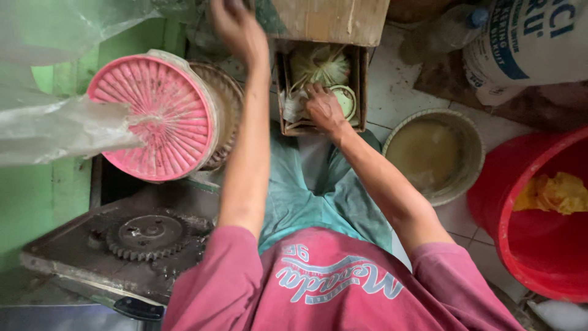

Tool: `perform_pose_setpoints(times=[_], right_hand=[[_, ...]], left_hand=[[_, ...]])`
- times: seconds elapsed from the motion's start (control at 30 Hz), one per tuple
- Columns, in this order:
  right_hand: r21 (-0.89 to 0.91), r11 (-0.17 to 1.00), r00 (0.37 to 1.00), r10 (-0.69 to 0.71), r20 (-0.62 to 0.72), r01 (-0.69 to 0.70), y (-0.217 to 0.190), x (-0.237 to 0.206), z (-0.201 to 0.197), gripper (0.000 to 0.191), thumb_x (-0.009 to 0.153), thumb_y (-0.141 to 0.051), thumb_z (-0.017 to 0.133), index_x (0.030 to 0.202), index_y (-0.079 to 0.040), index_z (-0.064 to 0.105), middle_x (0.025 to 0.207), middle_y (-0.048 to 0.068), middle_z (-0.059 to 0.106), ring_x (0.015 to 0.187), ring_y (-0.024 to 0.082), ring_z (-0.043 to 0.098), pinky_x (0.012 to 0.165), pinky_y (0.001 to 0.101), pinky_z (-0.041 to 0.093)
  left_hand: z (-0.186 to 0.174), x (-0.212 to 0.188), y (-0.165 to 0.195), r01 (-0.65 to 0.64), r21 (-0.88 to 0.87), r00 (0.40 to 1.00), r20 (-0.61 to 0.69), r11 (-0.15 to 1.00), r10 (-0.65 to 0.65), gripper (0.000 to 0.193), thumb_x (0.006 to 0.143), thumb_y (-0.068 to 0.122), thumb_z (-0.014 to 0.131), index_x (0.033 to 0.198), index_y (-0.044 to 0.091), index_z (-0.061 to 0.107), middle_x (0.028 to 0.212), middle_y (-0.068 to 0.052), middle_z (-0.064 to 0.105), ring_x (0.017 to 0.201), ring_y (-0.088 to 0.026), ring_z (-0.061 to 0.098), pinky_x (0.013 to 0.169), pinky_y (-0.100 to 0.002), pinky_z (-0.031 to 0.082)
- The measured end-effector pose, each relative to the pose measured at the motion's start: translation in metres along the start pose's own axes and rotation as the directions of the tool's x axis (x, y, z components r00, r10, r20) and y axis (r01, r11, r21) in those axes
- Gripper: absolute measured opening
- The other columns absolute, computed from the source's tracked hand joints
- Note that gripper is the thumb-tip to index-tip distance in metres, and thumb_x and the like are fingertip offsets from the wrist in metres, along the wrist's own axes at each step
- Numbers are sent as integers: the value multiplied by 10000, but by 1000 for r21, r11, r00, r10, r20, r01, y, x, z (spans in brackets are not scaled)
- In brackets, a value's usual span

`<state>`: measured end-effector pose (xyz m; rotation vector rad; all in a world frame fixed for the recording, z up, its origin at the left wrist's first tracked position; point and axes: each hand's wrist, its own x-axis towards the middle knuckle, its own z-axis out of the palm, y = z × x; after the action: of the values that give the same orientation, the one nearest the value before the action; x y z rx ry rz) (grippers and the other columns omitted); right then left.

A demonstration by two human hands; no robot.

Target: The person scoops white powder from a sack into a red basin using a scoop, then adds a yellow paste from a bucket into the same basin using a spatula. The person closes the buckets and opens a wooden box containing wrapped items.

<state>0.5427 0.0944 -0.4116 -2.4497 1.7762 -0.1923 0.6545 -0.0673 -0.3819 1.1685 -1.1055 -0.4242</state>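
Note:
My right hand (323, 109) reaches into a small open cardboard box (361, 86) on the floor ahead of my knees. Its fingers curl down between a tied pale plastic bag (320, 64) and a pale green ring-shaped object (348, 101). Whether it grips either one is hidden. My left hand (236, 24) is raised at the top edge of the view, blurred, next to the box's upright cardboard flap (334, 21) and a sheet of clear plastic (55, 129). What its fingers hold cannot be made out.
A round pink ribbed lid (156, 116) leans on a woven basket (226, 104) at left. Below it lies a dark metal plate with gears (144, 236). At right stand a bowl of brownish liquid (429, 153), a red bucket (539, 245) and a white sack (533, 43).

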Motion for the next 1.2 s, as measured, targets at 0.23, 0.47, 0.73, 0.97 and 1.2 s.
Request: perform_pose_setpoints(times=[0.23,0.47,0.73,0.97,1.2], right_hand=[[68,993,993,-87,-75,92,12,-18,-10,291,840,-157,649,1125,-106,680,1099,65,649,1089,279,597,912,425,519],[45,985,984,-163,-78,166,-2,4,-25,217,847,-205,638,1059,-161,643,1017,40,643,1044,258,622,891,411,501],[294,946,986,-104,-131,139,19,-17,-28,291,836,-141,659,1120,-84,632,1092,96,616,1068,304,630,921,419,525],[334,939,978,-15,-207,85,11,-58,-9,420,852,-56,677,1267,-112,641,1223,116,620,1057,302,662,892,408,560],[441,895,950,197,-242,-74,-9,-102,3,535,789,41,656,1303,-110,651,1271,105,637,1060,308,691,847,399,591]], left_hand=[[-19,-85,-20,483,143,865,73,864,-496,443,908,33,506,1337,-73,524,1305,-253,609,1181,-377,592,1026,-466,461],[9,-43,-32,835,-536,290,618,-123,-731,358,842,-29,429,1166,-36,582,1141,-183,666,1040,-357,670,945,-537,613],[-30,-64,-15,901,-345,434,704,264,-562,258,895,-76,604,1131,25,632,1041,-77,670,948,-187,676,976,-452,577],[-33,-56,-24,963,-230,268,851,139,-453,185,981,159,696,1085,6,696,1119,-141,731,1063,-282,719,1009,-459,604],[-17,-88,-16,961,-256,276,878,102,-390,292,1032,235,662,1083,-50,696,1125,-199,726,1103,-332,715,1008,-446,606]])
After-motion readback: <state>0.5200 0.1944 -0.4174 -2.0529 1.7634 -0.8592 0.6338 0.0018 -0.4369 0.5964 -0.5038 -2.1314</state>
